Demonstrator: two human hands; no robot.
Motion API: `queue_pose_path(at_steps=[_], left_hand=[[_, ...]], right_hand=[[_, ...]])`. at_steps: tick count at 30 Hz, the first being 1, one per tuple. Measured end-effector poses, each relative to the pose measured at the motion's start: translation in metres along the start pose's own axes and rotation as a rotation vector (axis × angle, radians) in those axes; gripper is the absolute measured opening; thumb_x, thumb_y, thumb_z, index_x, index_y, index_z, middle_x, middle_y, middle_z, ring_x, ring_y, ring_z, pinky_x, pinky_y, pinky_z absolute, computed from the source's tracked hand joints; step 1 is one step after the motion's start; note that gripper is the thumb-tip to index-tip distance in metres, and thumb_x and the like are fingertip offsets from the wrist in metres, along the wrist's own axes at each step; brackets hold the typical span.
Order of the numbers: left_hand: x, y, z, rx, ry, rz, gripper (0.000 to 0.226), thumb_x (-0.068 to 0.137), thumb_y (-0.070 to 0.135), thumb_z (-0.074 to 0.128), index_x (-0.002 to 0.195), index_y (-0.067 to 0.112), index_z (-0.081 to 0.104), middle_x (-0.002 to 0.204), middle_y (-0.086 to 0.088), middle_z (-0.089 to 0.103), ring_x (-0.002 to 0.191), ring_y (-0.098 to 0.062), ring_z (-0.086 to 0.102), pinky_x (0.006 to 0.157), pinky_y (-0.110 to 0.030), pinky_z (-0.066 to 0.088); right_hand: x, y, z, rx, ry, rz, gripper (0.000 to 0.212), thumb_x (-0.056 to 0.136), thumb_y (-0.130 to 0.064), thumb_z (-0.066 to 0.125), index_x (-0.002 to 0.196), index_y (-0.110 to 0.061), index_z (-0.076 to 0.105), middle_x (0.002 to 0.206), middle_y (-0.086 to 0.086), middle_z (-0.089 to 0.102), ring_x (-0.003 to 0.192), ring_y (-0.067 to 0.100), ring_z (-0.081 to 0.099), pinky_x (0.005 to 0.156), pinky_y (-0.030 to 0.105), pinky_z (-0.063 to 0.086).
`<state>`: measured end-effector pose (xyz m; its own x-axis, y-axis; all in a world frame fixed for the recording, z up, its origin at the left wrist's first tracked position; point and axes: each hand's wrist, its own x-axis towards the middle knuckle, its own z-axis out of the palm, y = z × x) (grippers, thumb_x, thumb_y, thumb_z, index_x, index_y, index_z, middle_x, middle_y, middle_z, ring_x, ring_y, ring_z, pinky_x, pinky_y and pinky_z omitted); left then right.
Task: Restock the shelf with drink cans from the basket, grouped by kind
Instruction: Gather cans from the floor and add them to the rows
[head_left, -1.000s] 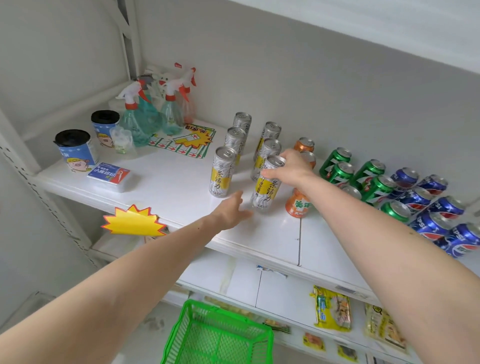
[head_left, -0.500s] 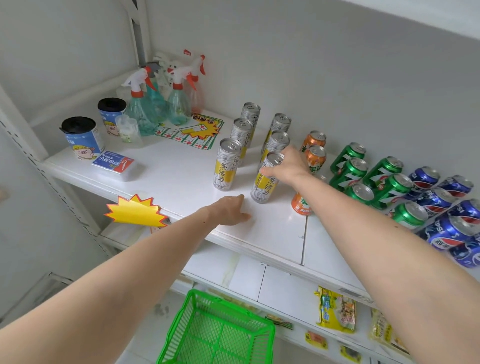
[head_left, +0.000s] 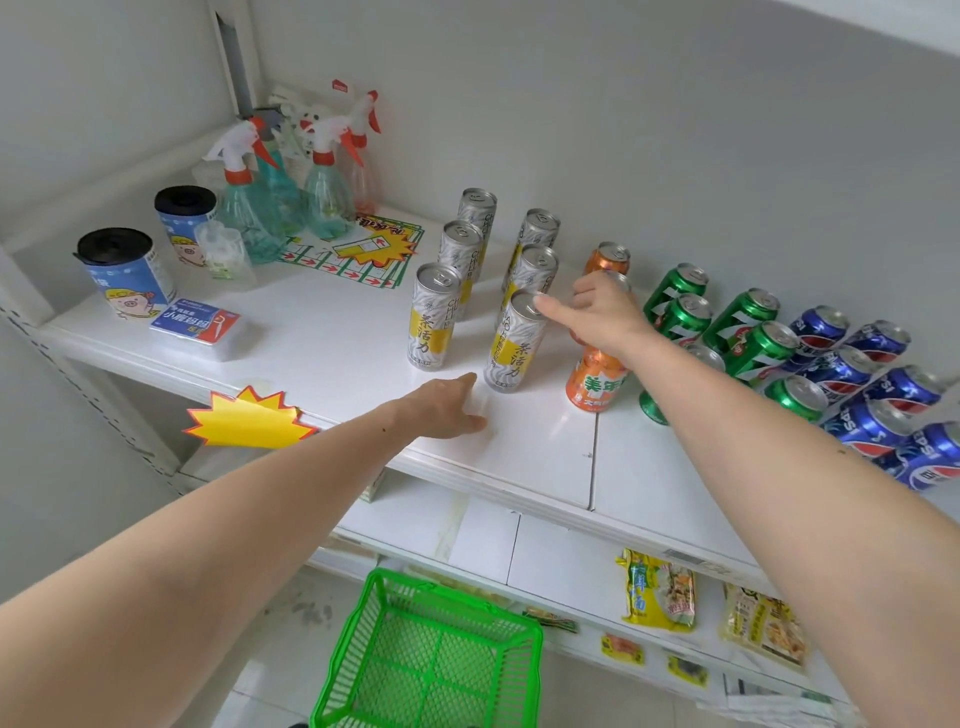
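Six tall silver-and-yellow cans stand in two rows of three on the white shelf (head_left: 337, 343); the front pair are the left can (head_left: 435, 325) and the right can (head_left: 513, 345). My right hand (head_left: 600, 314) hovers between that right can and the orange cans (head_left: 597, 384), its straight index finger touching the can's rim. Part of the middle orange can is hidden by the hand. My left hand (head_left: 447, 410) rests on the shelf in front of the tall cans and holds nothing. Green cans (head_left: 761, 348) and blue Pepsi cans (head_left: 862, 426) stand further right. The green basket (head_left: 345, 660) below looks empty.
Spray bottles (head_left: 249, 213), two blue tubs with black lids (head_left: 122, 275) and a small blue box (head_left: 195, 325) fill the shelf's left end. A yellow starburst tag (head_left: 249, 421) hangs on the front edge. Snack packets (head_left: 660, 592) lie on the lower shelf.
My right hand has released the top of the front right tall can and drawn back slightly to the right; only its index finger touches the rim. My left hand stays on the shelf.
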<state>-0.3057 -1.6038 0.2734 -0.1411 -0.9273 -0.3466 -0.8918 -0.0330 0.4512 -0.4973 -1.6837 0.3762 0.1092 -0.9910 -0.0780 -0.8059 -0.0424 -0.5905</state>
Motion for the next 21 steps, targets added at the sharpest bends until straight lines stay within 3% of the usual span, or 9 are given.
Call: queue_pose_path(at_steps=[3, 5, 7, 11, 15, 21], left_hand=[[-0.003, 0.007, 0.009, -0.028, 0.074, 0.002, 0.077, 0.091, 0.045, 0.057, 0.151, 0.013, 0.021, 0.15, -0.011, 0.037, 0.137, -0.027, 0.037, 0.109, -0.034, 0.033], [-0.004, 0.015, 0.018, -0.034, 0.15, -0.004, 0.069, 0.09, 0.045, 0.058, 0.145, 0.014, 0.032, 0.143, -0.01, 0.044, 0.132, -0.027, 0.041, 0.105, -0.037, 0.038], [-0.004, 0.027, 0.027, -0.038, 0.186, 0.015, 0.062, 0.09, 0.045, 0.058, 0.141, 0.016, 0.038, 0.14, -0.007, 0.047, 0.13, -0.026, 0.043, 0.103, -0.038, 0.04], [-0.001, 0.055, 0.041, -0.007, 0.097, 0.145, 0.063, 0.091, 0.041, 0.058, 0.145, 0.015, 0.035, 0.148, -0.006, 0.041, 0.136, -0.023, 0.038, 0.109, -0.034, 0.034], [0.002, 0.081, 0.05, 0.042, -0.024, 0.193, 0.072, 0.094, 0.038, 0.054, 0.152, 0.013, 0.02, 0.158, -0.006, 0.023, 0.144, -0.022, 0.026, 0.115, -0.029, 0.022], [0.002, 0.093, 0.056, 0.087, -0.046, 0.125, 0.076, 0.093, 0.042, 0.054, 0.151, 0.01, 0.017, 0.156, -0.009, 0.025, 0.14, -0.025, 0.032, 0.113, -0.032, 0.027]], right_hand=[[-0.005, 0.023, -0.022, -0.05, -0.004, -0.017, 0.084, 0.065, -0.086, 0.055, 0.119, -0.022, 0.062, 0.123, -0.001, 0.065, 0.113, 0.019, 0.061, 0.1, 0.041, 0.049], [-0.009, 0.037, -0.03, -0.091, -0.02, -0.032, 0.065, 0.08, -0.077, 0.05, 0.11, -0.022, 0.068, 0.118, 0.001, 0.067, 0.11, 0.021, 0.063, 0.096, 0.04, 0.05], [-0.01, 0.051, -0.033, -0.162, -0.05, -0.027, 0.058, 0.085, -0.069, 0.053, 0.115, -0.02, 0.066, 0.118, -0.001, 0.066, 0.11, 0.021, 0.061, 0.09, 0.034, 0.049], [-0.01, 0.07, -0.029, -0.251, -0.134, -0.018, 0.068, 0.073, -0.045, 0.082, 0.131, -0.024, 0.054, 0.127, 0.001, 0.062, 0.113, 0.023, 0.058, 0.087, 0.028, 0.042], [-0.005, 0.077, -0.025, -0.213, -0.097, -0.03, 0.066, 0.07, -0.035, 0.085, 0.128, -0.021, 0.057, 0.126, 0.008, 0.063, 0.112, 0.028, 0.06, 0.092, 0.033, 0.048], [0.001, 0.08, -0.022, -0.263, -0.1, -0.044, 0.069, 0.067, -0.039, 0.086, 0.128, -0.021, 0.059, 0.124, 0.01, 0.063, 0.11, 0.031, 0.061, 0.092, 0.04, 0.052]])
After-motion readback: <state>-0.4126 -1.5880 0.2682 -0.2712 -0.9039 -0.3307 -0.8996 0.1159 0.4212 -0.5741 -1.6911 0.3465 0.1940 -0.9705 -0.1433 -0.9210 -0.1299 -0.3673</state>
